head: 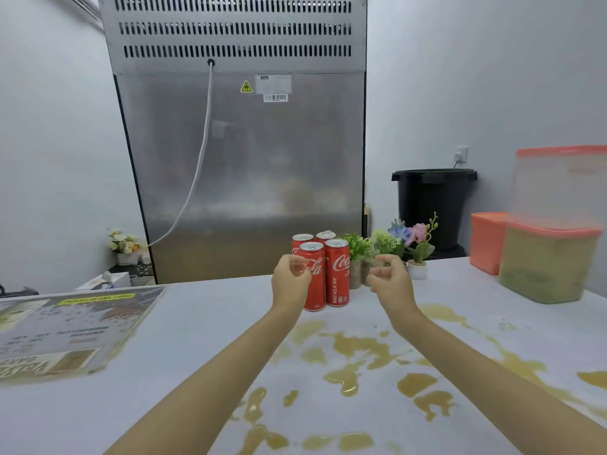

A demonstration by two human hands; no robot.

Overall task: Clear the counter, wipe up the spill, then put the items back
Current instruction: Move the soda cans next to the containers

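Far left, a laminated sign point(65, 326) lies flat on the white counter point(203, 323), and beyond the counter's edge sits a small pot of pale flowers point(124, 244). Up the middle looms the steel back of a fridge point(243, 159), a white cable hanging down it. Now the left hand point(290, 280), reaching out over the counter, fingers loosely curled and holding nothing, right at the left side of the four red cola cans point(335, 270). It's blurred there, so whether the fingertips graze the front can is hard to call. The cans stand upright in a tight two-by-two block near the far edge. Just right of them, two little green plants point(359, 247), and in front of those the right hand point(391, 280), fingers also slackly curled, gripping nothing. Between and below both forearms spreads the spill point(356, 351), yellow-brown puddles and streaks running across the centre and off to the right. Further right, a small white pot with pink and blue flowers point(417, 244), a black bin point(433, 205) behind the counter, then an orange box point(486, 241), and two stacked clear tubs with orange lids point(548, 264) at the right edge.
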